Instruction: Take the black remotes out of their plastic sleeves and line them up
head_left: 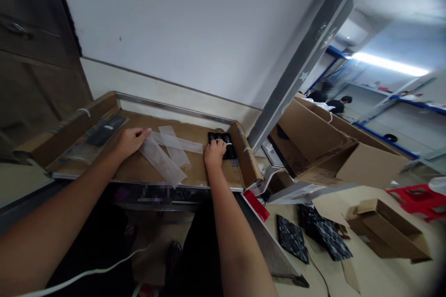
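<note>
Left hand (129, 141) is laid flat, fingers extended, on a translucent bag (162, 161). Right hand (215, 152) is curled over black cylinders (223, 143); whether they are gripped cannot be told.

We note 3 translucent plastic sleeves (166, 151), flat, fanned and overlapping mid cardboard tray; black cylindrical parts (225, 143) packed side by side at tray's right end.

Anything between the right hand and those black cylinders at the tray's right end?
Nothing visible. The right hand already rests on the black cylinders, its fingers covering their near ends. The translucent sleeves lie apart to the left, under the left hand's fingertips, on the cardboard tray.
</note>
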The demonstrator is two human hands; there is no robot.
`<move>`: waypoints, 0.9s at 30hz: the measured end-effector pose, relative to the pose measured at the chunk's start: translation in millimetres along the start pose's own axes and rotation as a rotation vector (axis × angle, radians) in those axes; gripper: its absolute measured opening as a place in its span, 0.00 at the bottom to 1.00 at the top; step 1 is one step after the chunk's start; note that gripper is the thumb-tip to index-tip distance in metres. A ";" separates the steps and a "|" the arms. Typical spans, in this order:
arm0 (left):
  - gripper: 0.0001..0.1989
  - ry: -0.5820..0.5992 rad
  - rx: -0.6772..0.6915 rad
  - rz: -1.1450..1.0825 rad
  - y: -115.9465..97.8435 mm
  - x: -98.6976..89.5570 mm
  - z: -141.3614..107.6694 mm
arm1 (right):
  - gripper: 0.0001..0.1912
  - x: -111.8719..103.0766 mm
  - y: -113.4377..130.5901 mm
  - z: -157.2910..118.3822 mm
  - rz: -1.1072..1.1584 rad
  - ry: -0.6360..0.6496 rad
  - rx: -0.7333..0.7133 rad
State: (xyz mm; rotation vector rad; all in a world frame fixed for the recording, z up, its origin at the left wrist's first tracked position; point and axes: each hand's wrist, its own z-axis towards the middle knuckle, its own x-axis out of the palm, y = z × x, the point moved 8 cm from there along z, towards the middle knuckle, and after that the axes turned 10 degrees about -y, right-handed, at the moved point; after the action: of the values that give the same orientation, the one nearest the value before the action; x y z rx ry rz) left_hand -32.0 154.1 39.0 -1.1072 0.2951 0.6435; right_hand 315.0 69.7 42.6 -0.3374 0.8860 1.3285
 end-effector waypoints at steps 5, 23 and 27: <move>0.24 -0.018 0.001 -0.021 -0.8 -1.2 0.0 | 0.10 -13.8 6.9 -3.9 -0.027 0.007 0.010; 0.23 -0.013 -0.028 -0.047 10.4 4.3 1.8 | 0.17 -70.8 -25.1 -81.4 -0.044 0.122 -0.025; 0.24 -0.014 -0.018 -0.032 12.6 5.9 2.6 | 0.20 -68.2 -21.2 -79.7 -0.074 0.157 -0.024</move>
State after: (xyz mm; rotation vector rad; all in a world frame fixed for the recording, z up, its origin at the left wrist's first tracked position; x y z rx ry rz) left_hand -35.3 162.0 27.8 -1.1218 0.2595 0.6264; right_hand 306.8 -36.8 35.0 -0.4947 0.9796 1.2573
